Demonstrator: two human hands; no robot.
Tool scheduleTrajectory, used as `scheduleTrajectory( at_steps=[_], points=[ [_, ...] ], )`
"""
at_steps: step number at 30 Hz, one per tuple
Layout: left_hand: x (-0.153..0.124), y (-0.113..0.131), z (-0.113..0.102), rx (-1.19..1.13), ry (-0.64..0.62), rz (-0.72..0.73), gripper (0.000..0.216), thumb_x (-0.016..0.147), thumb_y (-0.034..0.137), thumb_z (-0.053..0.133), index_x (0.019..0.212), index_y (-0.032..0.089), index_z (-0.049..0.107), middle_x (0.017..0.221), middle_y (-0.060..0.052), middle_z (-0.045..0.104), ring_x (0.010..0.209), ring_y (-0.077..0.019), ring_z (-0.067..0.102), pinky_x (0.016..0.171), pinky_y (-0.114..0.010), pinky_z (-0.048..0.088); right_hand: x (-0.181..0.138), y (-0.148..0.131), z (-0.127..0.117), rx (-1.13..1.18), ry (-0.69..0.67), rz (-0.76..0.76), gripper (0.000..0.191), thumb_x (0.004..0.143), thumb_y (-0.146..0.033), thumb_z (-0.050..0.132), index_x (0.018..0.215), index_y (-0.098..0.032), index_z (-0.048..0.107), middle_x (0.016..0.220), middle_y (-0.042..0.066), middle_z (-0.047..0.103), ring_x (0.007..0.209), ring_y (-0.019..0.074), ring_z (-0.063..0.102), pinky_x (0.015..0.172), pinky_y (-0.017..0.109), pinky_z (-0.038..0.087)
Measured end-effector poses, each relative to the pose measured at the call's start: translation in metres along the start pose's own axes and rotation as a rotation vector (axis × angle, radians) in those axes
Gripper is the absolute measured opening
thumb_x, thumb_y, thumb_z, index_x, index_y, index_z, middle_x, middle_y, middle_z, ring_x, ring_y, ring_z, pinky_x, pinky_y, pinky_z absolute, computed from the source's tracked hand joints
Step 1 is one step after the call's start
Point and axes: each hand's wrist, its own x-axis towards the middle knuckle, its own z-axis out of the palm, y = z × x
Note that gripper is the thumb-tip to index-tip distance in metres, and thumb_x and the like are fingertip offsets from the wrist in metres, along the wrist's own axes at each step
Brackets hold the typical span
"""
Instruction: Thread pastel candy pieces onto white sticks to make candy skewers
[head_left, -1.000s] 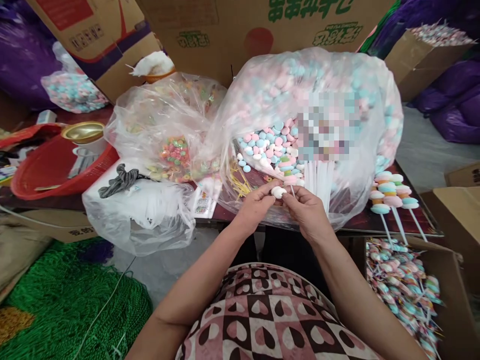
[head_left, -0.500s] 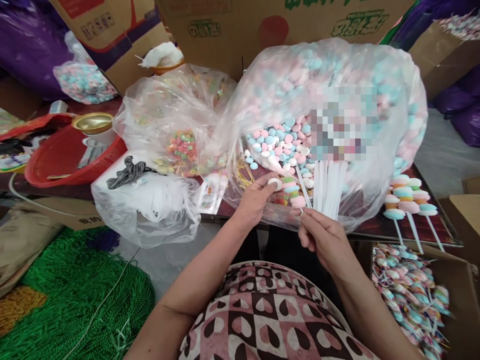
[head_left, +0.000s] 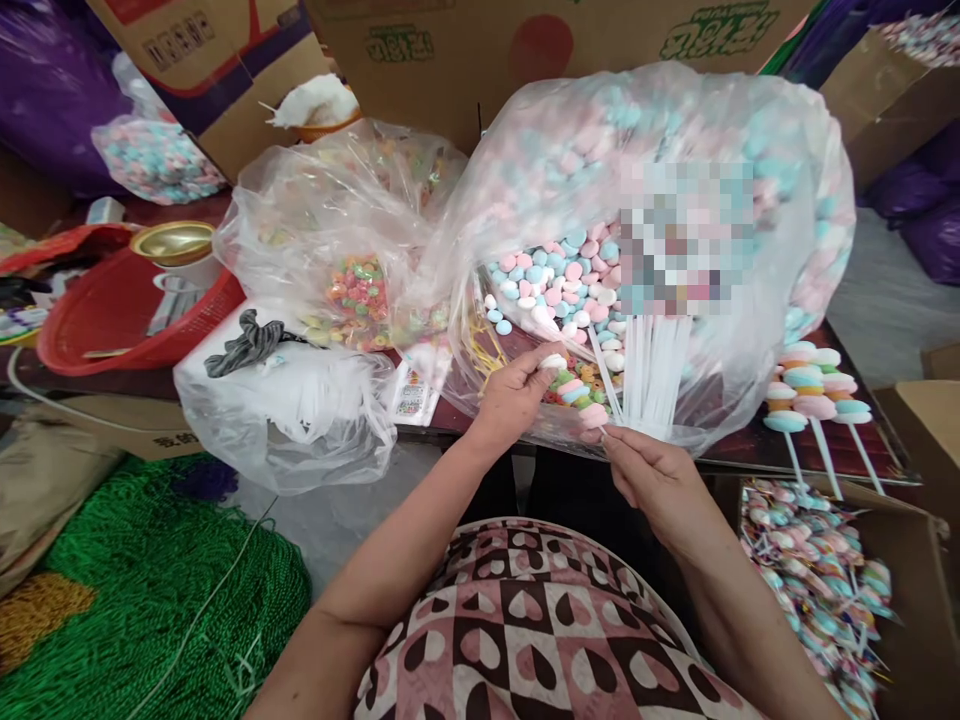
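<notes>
My left hand (head_left: 514,395) pinches a white candy disc (head_left: 553,362) at the top of a candy skewer (head_left: 581,392) stacked with pink, green and blue discs. My right hand (head_left: 649,478) grips the skewer's white stick at its lower end, just below a pink disc. Both hands work at the mouth of a big clear bag (head_left: 660,200) full of pink, blue and white candy discs. A bundle of white sticks (head_left: 652,375) stands inside that bag, right of the skewer.
Finished skewers (head_left: 810,395) lie on the dark table (head_left: 862,455) at right; a cardboard box (head_left: 919,560) below holds several more. A bag of multicoloured ring candies (head_left: 352,250), a white bag (head_left: 292,410), a red basket (head_left: 127,310) and green netting (head_left: 150,590) lie left. Cardboard cartons stand behind.
The hands were together pressing a white disc on the stick; since then they have spread apart, the skewer now tilted between them, left hand on its top disc, right hand lower on the stick.
</notes>
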Motion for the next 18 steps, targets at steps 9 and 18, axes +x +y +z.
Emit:
scheduleTrajectory(
  at_steps=[9,18],
  points=[
    [-0.007,0.006,0.004,0.341,-0.013,0.222,0.034,0.093,0.024,0.046,0.121,0.018,0.064,0.124,-0.008,0.067,0.116,-0.018,0.062,0.102,-0.032,0.047,0.001,0.004,0.016,0.096,0.042,-0.004,0.04,0.085,-0.049,0.059,0.097,-0.014,0.072,0.041,-0.008,0.038,0.037,0.0065,0.028,0.038,0.021,0.017],
    [-0.005,0.008,0.005,0.351,0.039,0.222,0.027,0.09,0.018,0.042,0.104,0.018,0.066,0.108,-0.007,0.07,0.103,-0.017,0.064,0.093,-0.031,0.05,0.007,-0.004,0.031,0.164,0.057,-0.013,0.034,0.083,-0.048,0.059,0.089,-0.016,0.069,0.041,-0.009,0.034,0.038,0.0076,0.026,0.039,0.022,0.015]
  ],
)
